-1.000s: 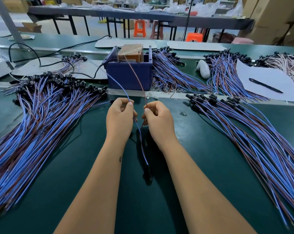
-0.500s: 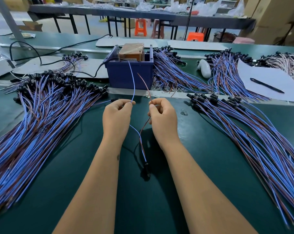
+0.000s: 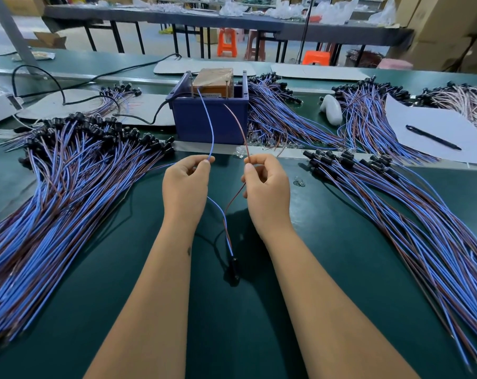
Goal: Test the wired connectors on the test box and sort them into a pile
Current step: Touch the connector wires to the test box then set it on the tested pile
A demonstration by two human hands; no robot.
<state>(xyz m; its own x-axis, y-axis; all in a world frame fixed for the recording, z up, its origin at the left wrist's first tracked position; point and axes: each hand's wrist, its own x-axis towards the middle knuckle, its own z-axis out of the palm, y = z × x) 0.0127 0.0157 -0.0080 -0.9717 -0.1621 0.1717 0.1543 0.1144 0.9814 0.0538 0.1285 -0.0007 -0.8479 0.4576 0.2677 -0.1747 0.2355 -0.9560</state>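
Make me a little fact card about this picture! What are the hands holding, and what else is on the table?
left hand: pinches the blue wire
right hand: pinches the brown wire
wire ends: reach up to the test box
black connector: lies on the green table, between the forearms
left pile: many blue and brown wires
right pile: more of the same
far right: black pen on white paper
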